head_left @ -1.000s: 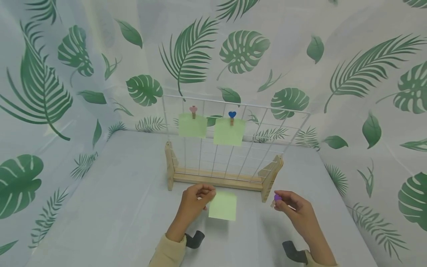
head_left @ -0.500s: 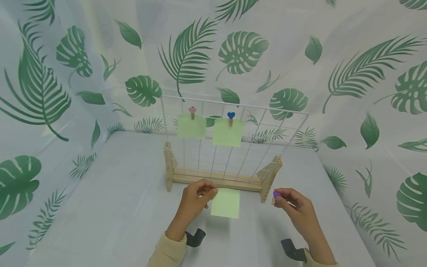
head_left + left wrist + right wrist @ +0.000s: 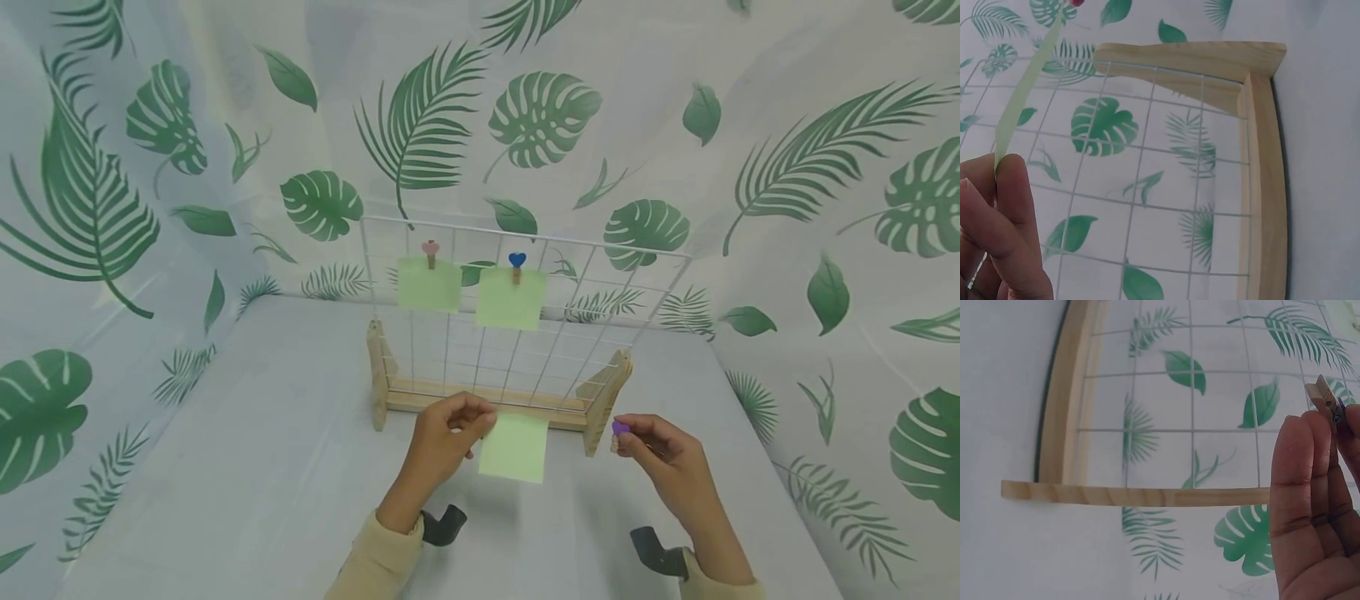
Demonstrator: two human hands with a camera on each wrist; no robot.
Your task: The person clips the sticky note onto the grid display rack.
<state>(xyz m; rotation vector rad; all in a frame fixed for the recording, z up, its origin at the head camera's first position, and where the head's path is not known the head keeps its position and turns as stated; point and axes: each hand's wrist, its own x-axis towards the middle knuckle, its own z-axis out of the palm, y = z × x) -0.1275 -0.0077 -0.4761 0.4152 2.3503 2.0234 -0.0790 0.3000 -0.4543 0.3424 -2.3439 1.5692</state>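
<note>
My left hand (image 3: 448, 437) pinches a pale green sticky note (image 3: 514, 448) by its upper left corner, in front of the rack's wooden base. Seen edge-on in the left wrist view, the same note (image 3: 1025, 94) rises from between thumb and fingers. On the right, my right hand (image 3: 663, 462) holds a small wooden clothespin with a purple heart (image 3: 620, 427) between thumb and fingertips. The right wrist view shows the clothespin's wooden end (image 3: 1321, 394) sticking out past the fingertips. Two more green notes hang on the white wire grid (image 3: 570, 333), under a pink-heart clothespin (image 3: 431, 252) and a blue-heart clothespin (image 3: 517, 265).
The grid stands in a wooden base (image 3: 480, 407) with upright ends on a white table (image 3: 300, 467). Leaf-printed sheeting (image 3: 660, 50) encloses the back and sides. Dark curved pieces (image 3: 444, 527) stick out at both wrists.
My left hand has lifted the sticky note slightly up and to the right, nearer the rack. The right hand has risen a little with the purple-heart clothespin.
</note>
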